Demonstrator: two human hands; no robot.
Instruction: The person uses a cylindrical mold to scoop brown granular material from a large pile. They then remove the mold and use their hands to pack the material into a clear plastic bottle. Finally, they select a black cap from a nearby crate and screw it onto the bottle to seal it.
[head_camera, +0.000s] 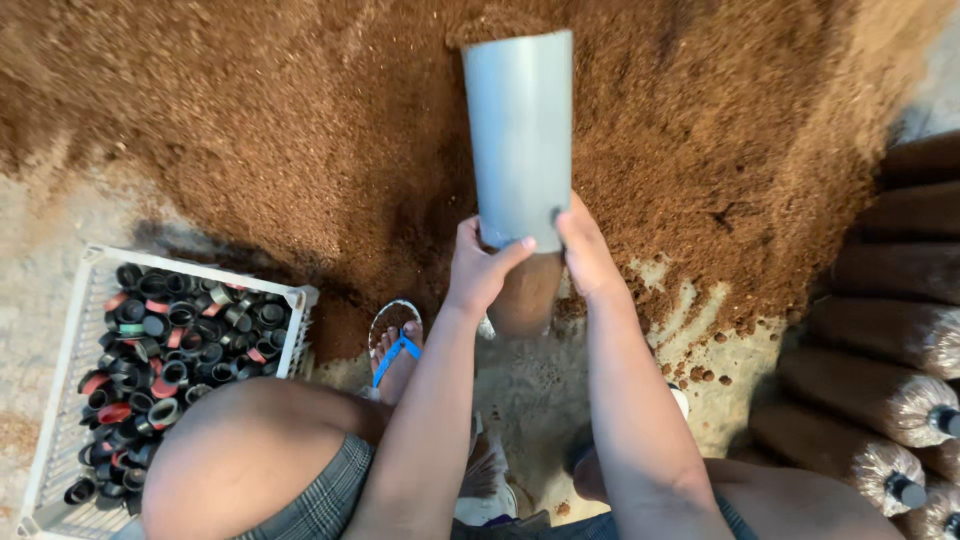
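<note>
The grey pipe (519, 135) stands almost upright over the brown heap (250, 120), its long axis running up and away from the person. Both hands grasp its lower end: the left hand (478, 272) from the left side, the right hand (588, 255) from the right, equally near. Under the pipe a filled bag (524, 292) hangs, touching it.

White crate (60, 420) of plastic rings (170, 340); filled bags (880, 390).

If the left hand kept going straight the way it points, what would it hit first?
The left hand already grips the grey tube; past that, likely the brown sawdust heap, though depth is unclear.
</note>
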